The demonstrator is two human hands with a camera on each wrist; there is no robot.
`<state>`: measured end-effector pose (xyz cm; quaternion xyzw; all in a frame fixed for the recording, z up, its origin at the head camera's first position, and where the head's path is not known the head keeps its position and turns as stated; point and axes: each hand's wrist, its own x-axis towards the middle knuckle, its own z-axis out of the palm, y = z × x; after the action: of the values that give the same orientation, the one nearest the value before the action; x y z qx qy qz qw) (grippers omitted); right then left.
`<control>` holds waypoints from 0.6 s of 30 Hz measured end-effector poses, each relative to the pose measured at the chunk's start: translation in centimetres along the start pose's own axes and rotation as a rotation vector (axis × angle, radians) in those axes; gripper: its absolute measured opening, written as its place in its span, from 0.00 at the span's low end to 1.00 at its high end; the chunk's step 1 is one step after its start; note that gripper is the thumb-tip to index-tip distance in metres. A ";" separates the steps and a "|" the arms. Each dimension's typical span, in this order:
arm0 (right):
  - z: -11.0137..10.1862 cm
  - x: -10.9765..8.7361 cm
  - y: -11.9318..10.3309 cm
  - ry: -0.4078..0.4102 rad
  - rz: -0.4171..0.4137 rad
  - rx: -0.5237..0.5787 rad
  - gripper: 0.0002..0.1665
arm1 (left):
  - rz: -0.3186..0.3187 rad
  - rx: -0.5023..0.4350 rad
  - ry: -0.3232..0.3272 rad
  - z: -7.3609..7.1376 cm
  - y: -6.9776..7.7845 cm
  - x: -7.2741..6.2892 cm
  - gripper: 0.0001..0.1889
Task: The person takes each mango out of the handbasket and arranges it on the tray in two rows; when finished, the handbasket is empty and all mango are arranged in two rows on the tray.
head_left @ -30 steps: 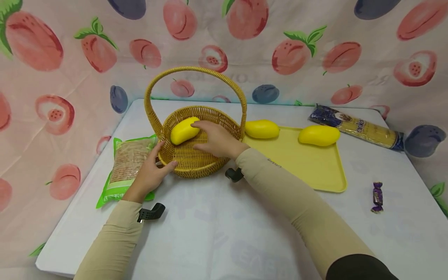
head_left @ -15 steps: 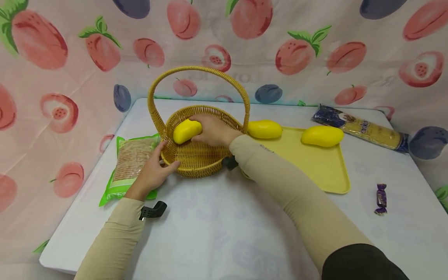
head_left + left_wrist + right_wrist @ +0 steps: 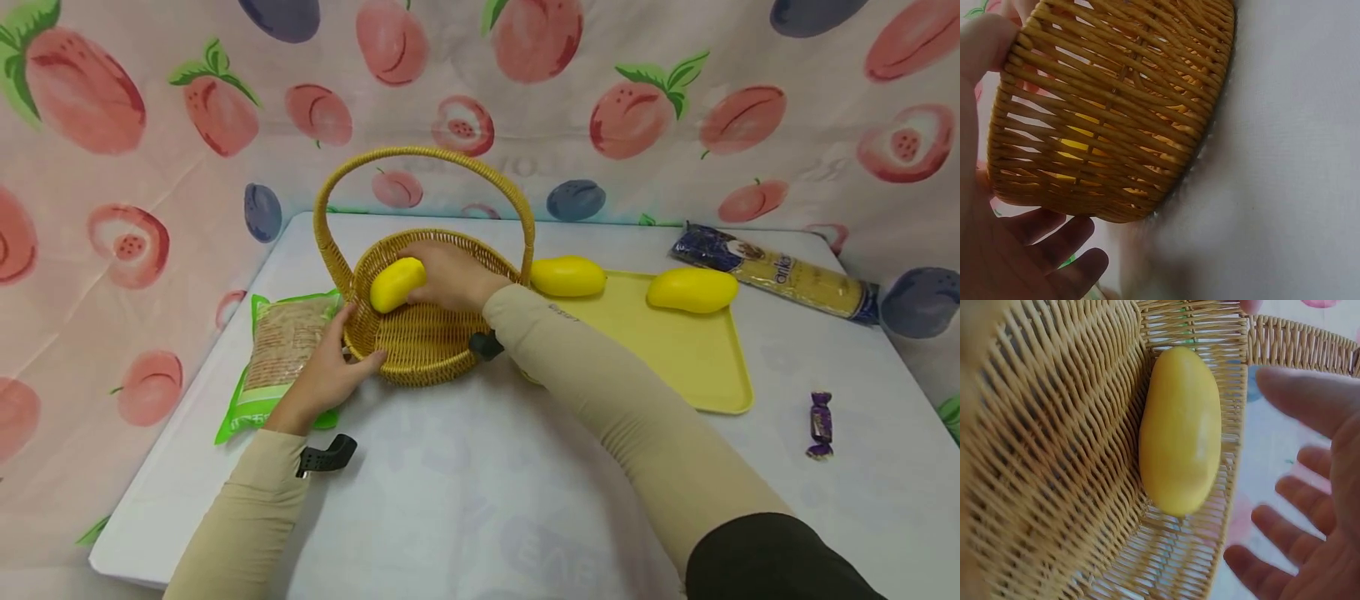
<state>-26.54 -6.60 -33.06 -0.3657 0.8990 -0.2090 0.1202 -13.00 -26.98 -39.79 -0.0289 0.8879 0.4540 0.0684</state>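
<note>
A wicker basket [image 3: 420,358] with a tall arched handle stands on the table, a yellow mango [image 3: 1180,431] lying inside against its wall. My left hand [image 3: 326,375] holds the basket at its near left rim, thumb and index finger against the weave. In the left wrist view, its other fingers [image 3: 1066,240] extend loosely beside the wicker. Over the mango's right end is my right hand [image 3: 450,275], hiding part of the fruit in the head view. The right wrist view shows its fingers [image 3: 1291,534] spread and apart from the mango.
A yellow tray [image 3: 675,367] is right of the basket, with a second mango [image 3: 567,276] and a third mango [image 3: 692,290] by its far edge. Behind lies a pasta packet [image 3: 780,271]. A purple wrapped candy [image 3: 821,425] and a green-edged bag [image 3: 285,354] lie at opposite sides.
My right hand has moved in over the mango's right end and now covers more of it. The left hand stays at the basket rim.
</note>
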 end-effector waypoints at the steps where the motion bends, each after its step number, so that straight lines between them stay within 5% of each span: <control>1: 0.0 0.0 0.0 -0.002 -0.001 -0.006 0.41 | -0.001 -0.002 -0.005 -0.1 0.0 -0.1 0.51; 11: -0.9 0.1 -1.0 -0.024 -0.009 0.028 0.42 | 0.040 0.017 0.004 -0.1 -0.4 -1.1 0.51; 18: 0.1 1.1 -0.2 -0.054 0.057 0.048 0.41 | 0.037 0.028 0.006 0.1 -0.5 -1.0 0.50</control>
<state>-27.17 -7.58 -33.10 -0.3425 0.9002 -0.2169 0.1591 -11.96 -27.18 -40.11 -0.0130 0.8948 0.4425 0.0580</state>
